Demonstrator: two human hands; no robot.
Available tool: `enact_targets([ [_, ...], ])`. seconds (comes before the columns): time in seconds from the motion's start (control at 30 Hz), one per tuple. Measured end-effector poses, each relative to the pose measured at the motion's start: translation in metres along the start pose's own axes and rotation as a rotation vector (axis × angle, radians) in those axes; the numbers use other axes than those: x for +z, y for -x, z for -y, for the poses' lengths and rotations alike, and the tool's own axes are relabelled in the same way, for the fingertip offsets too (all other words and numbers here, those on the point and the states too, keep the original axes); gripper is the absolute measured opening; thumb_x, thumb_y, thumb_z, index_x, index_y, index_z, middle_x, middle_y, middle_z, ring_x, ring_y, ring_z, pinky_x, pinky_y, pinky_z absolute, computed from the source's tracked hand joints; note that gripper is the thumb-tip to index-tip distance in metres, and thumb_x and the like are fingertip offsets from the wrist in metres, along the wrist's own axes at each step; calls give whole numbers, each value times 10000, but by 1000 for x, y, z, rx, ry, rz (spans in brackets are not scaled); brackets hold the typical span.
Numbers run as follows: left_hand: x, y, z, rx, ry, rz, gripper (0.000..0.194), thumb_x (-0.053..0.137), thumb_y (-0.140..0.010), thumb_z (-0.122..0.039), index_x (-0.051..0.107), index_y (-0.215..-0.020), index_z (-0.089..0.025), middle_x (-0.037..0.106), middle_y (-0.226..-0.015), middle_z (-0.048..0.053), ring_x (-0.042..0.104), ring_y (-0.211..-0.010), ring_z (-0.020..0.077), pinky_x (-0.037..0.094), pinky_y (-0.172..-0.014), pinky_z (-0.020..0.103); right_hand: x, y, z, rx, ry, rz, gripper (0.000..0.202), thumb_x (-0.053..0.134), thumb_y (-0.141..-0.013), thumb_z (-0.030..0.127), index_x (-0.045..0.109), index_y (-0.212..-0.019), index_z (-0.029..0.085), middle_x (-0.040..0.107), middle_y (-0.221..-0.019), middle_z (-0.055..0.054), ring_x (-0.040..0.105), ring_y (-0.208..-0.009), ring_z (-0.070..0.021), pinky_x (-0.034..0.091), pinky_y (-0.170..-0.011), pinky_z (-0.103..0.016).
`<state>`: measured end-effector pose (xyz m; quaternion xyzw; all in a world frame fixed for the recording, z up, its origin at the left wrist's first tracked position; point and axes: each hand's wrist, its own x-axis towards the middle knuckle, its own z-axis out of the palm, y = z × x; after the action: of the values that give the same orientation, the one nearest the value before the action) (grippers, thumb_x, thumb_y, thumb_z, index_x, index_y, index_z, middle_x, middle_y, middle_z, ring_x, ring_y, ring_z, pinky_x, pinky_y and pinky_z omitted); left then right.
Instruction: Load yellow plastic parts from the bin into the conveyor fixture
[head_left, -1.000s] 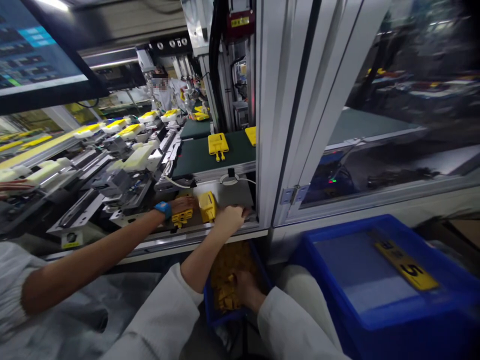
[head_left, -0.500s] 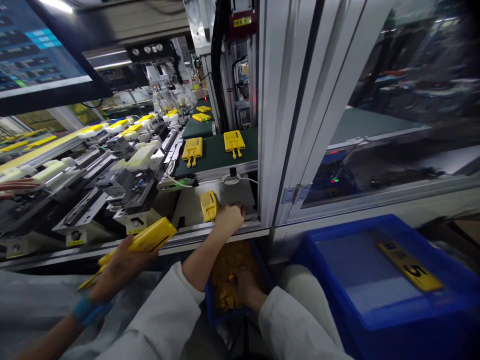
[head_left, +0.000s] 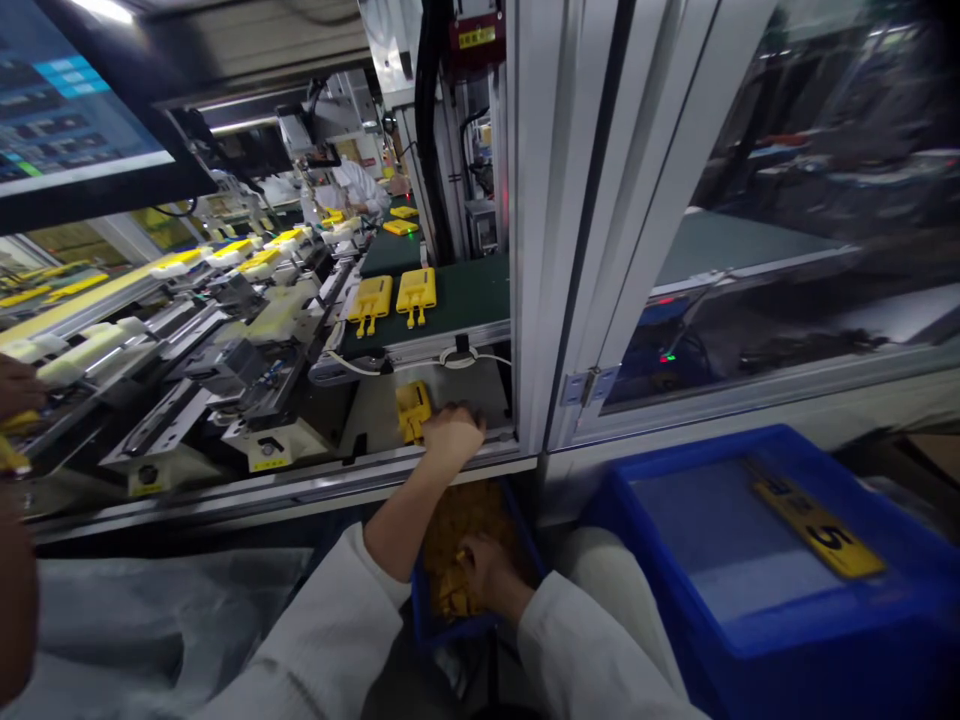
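Note:
A yellow power bank with short cables lies on the grey metal plate below the conveyor. Right beside its cable end, my left hand is closed on the plate. Its fingertips are hidden, so what it holds cannot be made out. Lower down, my right hand reaches into a blue bin full of small yellow pieces. Thumb and fingers pinch a small yellow piece there; its exact kind is unclear.
Two yellow power banks sit on the green conveyor. A metal frame post rises at its right end. Fixtures stand left. A lidded blue crate is at right. A co-worker's hand with something yellow shows at the left edge.
The co-worker's hand with a yellow power bank has moved away to the left edge. On the conveyor, the right-hand power bank has shifted left beside the other. My hands have barely moved.

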<state>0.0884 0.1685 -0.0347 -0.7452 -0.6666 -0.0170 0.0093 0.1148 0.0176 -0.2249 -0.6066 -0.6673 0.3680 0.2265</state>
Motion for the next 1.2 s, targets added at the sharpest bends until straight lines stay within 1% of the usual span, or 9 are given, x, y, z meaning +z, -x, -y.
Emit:
enact_targets([
  [0.2,0,1,0,33,-13,-24,418,353,-917,-440,664,-1041,-190,686,-1009,129,650,-943,258,492,-756,337,1,1,0,-23,-14,12,220,492,-812,126,672,-934,161,661,-945,-78,583,-871,-191,421,-765,-265],
  [0.3,1,0,0,89,6,17,403,330,-931,-408,658,-1042,-201,696,-968,119,662,-896,238,489,-746,322,2,2,-1,-40,-29,-2,208,488,-814,120,668,-912,154,653,-928,-77,577,-851,-186,414,-753,-260],
  [0.43,2,-3,2,133,29,62,400,328,-934,-417,650,-1048,-209,703,-933,116,668,-875,250,490,-737,331,3,1,-1,-50,-46,-7,205,491,-812,108,662,-916,148,650,-940,-82,569,-867,-191,408,-773,-258],
  [0.57,2,-5,3,127,40,94,401,332,-933,-430,649,-1058,-218,706,-957,121,668,-889,256,493,-748,343,2,2,0,-49,-58,-9,203,490,-808,91,660,-903,149,642,-930,-78,566,-848,-186,409,-762,-253],
  [0.7,3,-5,3,117,30,75,403,322,-935,-419,647,-1056,-213,702,-962,123,662,-910,251,491,-756,334,0,2,2,-28,-53,7,213,485,-811,86,661,-906,160,639,-939,-74,565,-852,-180,415,-768,-254],
  [0.83,4,-6,4,135,29,83,394,329,-929,-427,639,-1052,-217,701,-944,118,664,-884,257,495,-732,341,2,3,0,-73,-77,-33,198,489,-807,76,654,-882,157,637,-904,-73,554,-820,-169,413,-748,-250],
  [0.93,4,-6,4,140,34,83,386,334,-930,-429,637,-1051,-224,703,-935,108,666,-873,252,494,-731,333,4,3,-2,-115,-101,-80,200,496,-772,52,644,-856,157,628,-863,-68,549,-771,-168,405,-696,-253],
  [1.03,4,-6,4,134,28,74,383,337,-932,-430,641,-1045,-226,705,-941,106,667,-879,248,492,-737,326,6,2,-4,-147,-124,-107,221,504,-724,21,637,-840,154,623,-839,-64,557,-785,-180,409,-703,-265],
  [1.2,3,-5,3,136,13,73,374,349,-931,-423,641,-1060,-228,705,-963,109,663,-913,253,491,-751,329,10,0,-6,-97,-112,-83,234,502,-684,-3,632,-803,152,629,-821,-62,568,-766,-179,411,-684,-265],
])
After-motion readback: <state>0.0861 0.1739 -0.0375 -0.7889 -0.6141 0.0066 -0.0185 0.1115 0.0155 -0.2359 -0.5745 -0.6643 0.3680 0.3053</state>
